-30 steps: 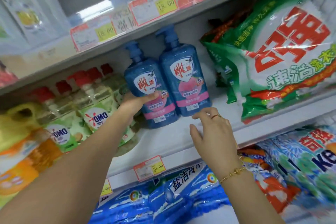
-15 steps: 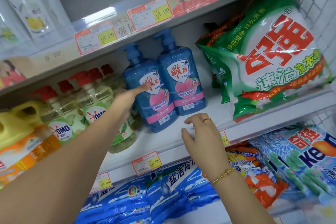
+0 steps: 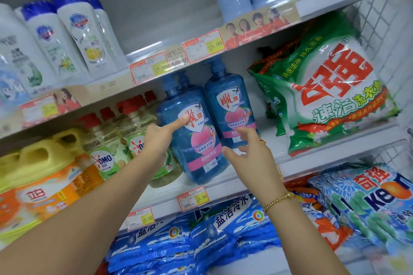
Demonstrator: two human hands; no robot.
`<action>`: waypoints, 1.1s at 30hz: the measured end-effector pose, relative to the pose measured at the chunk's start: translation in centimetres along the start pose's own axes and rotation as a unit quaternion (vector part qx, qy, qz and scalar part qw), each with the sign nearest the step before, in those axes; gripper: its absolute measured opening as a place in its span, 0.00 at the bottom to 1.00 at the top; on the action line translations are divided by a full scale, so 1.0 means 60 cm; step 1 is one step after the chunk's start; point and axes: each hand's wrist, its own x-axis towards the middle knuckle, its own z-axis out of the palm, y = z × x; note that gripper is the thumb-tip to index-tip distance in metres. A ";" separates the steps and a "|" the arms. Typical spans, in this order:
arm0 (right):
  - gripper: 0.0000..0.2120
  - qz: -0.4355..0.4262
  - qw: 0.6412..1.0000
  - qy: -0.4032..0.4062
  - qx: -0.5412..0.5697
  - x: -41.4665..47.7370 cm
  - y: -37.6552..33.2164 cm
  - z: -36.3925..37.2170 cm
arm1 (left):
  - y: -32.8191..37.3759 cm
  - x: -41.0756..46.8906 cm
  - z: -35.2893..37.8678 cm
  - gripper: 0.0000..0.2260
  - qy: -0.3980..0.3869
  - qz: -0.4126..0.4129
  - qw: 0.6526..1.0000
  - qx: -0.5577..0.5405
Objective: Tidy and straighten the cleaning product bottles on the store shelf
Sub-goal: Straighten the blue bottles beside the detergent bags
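Head cam: hands at the blue plastic pump bottle (image 3: 196,140) on the white shelf (image 3: 317,149)
Left hand (image 3: 159,134) has a straight finger touching its label; right hand (image 3: 248,154) is loosely spread just right of it, holding nothing.

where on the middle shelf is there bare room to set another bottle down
One bare patch of the middle shelf: between the right blue bottle and the green detergent bag, though the right hand hovers just before it. Left of the left blue bottle it is crowded: OMO bottles stand right up beside it.
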 end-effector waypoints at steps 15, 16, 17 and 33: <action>0.37 0.117 0.963 0.031 0.240 0.008 0.034 -0.037 | 0.055 -0.025 0.053 0.20 -0.018 -0.104 0.981 -0.161; 0.36 0.135 0.950 -0.012 0.283 0.004 0.030 -0.050 | 0.056 -0.039 0.054 0.18 -0.038 -0.111 0.981 -0.153; 0.35 0.150 0.933 -0.075 0.317 -0.001 0.030 -0.065 | 0.053 -0.053 0.053 0.17 -0.054 -0.117 0.981 -0.141; 0.43 0.038 0.947 -0.307 0.085 -0.200 0.080 -0.069 | -0.026 -0.359 -0.091 0.41 -0.211 0.109 0.965 0.113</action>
